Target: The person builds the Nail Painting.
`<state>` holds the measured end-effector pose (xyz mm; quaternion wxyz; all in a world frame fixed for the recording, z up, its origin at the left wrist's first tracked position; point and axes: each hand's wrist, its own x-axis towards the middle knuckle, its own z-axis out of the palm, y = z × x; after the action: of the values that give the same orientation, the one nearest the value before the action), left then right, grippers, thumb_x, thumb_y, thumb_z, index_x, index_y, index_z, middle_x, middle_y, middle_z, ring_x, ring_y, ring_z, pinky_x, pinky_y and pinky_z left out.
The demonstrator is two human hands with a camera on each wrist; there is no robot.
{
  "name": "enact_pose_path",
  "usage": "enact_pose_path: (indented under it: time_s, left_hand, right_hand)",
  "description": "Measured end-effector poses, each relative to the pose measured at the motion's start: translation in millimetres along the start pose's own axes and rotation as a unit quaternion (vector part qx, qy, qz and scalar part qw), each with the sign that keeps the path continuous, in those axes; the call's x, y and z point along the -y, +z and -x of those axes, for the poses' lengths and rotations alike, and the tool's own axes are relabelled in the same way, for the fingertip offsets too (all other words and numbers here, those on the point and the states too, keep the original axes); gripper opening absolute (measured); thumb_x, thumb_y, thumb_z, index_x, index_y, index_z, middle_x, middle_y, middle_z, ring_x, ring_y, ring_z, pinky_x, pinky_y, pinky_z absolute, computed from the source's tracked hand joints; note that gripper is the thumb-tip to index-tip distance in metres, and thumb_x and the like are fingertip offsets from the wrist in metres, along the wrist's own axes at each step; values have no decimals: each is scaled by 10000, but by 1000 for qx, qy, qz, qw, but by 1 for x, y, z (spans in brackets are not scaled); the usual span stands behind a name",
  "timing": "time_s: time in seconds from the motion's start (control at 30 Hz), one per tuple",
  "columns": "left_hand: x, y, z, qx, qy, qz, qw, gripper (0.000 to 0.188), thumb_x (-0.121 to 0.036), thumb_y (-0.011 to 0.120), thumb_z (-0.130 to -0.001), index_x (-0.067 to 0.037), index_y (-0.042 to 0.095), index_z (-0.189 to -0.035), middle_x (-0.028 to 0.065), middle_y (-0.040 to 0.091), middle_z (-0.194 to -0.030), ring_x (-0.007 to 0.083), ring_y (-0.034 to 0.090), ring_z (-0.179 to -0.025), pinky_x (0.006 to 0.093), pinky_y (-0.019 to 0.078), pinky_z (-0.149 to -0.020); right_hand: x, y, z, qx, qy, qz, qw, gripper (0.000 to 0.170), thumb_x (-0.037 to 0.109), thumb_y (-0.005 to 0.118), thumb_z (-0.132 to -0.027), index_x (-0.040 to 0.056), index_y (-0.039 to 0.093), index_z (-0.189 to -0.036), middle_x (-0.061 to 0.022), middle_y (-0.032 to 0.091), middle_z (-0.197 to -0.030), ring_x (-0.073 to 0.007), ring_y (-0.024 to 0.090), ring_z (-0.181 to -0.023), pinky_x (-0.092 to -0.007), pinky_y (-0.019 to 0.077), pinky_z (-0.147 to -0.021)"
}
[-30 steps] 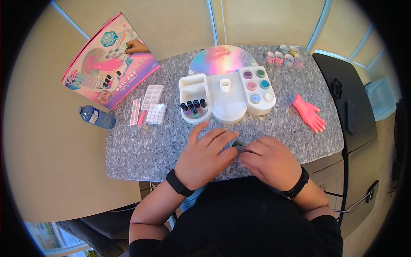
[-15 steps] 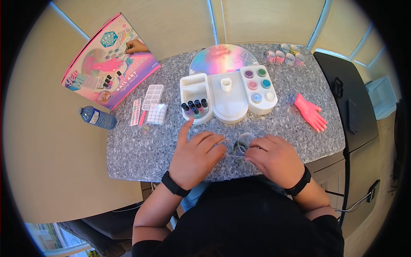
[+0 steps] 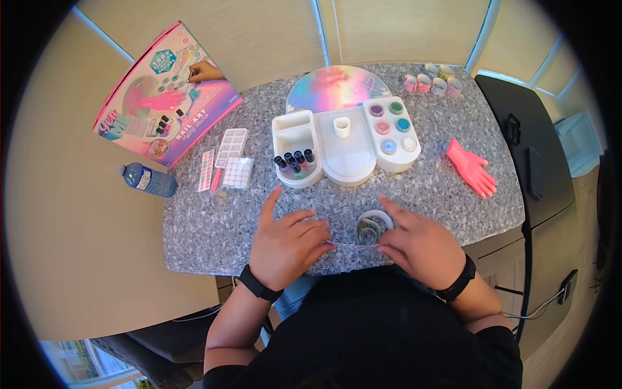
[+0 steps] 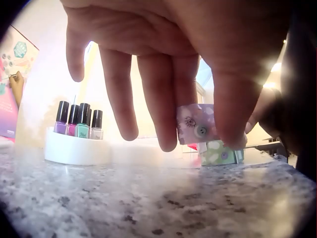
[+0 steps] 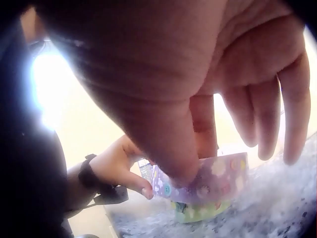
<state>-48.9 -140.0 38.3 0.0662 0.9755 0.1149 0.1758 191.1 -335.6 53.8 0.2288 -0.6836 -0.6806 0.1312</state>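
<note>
A purple strip (image 5: 225,173) printed with buttons and flowers stretches between both hands, low over the granite tabletop. My left hand (image 3: 285,249) pinches one end between thumb and index finger, its other fingers spread. Farther along, my right hand (image 3: 421,249) pinches the strip between thumb and a finger, the remaining fingers extended. In the head view the strip curls into a loose coil (image 3: 368,232) beside the right fingertips. A green patterned roll (image 4: 223,154) shows just below and behind the purple strip in both wrist views.
Ahead stands a white nail-art station (image 3: 348,159) with small polish bottles (image 3: 295,162) and glitter pots (image 3: 389,126). A pink model hand (image 3: 472,170) lies right; several patterned rolls (image 3: 433,83) stand behind. At left are a printed box (image 3: 168,97), a water bottle (image 3: 149,180) and trays (image 3: 231,148).
The hands have moved apart, the left one leftward, drawing the strip out between them. The coil beside the right hand has come into fuller view.
</note>
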Motion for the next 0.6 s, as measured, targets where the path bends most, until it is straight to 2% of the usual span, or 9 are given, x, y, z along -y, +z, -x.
enact_pose_path:
  time_s: [0.07, 0.13, 0.27, 0.33, 0.6]
  left_hand:
    - [1, 1, 2, 1, -2, -4, 1000, 275, -405, 967, -815, -238, 841, -993, -91, 849, -1076, 160, 779, -1179, 697, 293, -1333]
    - [-1, 3, 1, 15, -10, 5, 1000, 370, -505, 943, -835, -234, 856, -1072, -76, 848, -1113, 176, 776, -1197, 706, 270, -1338]
    - [-5, 4, 0, 22, -22, 7, 999, 468, -579, 907, -865, -221, 853, -1161, -53, 841, -1171, 200, 766, -1226, 709, 246, -1343]
    - [-3, 7, 0, 31, -19, 9, 999, 555, -644, 817, -936, -176, 835, -1233, -3, 826, -1202, 221, 749, -1241, 715, 226, -1339]
    - [-3, 10, -8, 47, -41, 0, 998, 680, -648, 805, -945, -133, 775, -1389, 28, 816, -1171, 228, 745, -1219, 696, 241, -1334]
  right_hand:
    - [-2, 4, -2, 3, -2, 1, 1000, 164, 241, 830, -971, 93, 771, -1010, -240, 617, -1602, -395, 721, -1266, -484, 604, -1036]
    - [-4, 7, -3, -3, -39, 5, 999, 165, 237, 834, -961, 98, 785, -1035, -228, 630, -1592, -385, 717, -1278, -482, 606, -1040]
    - [3, 4, -6, 7, -34, 6, 999, 182, 218, 866, -933, 104, 802, -1059, -193, 641, -1598, -391, 724, -1283, -468, 606, -1059]
    - [4, 2, -7, 2, -46, 4, 999, 182, 237, 830, -960, 110, 788, -1084, -165, 676, -1538, -357, 719, -1259, -468, 612, -1024]
    - [2, 9, -12, 14, -58, -20, 998, 176, 211, 804, -979, 106, 739, -1104, -91, 721, -1478, -337, 741, -1192, -466, 619, -979]
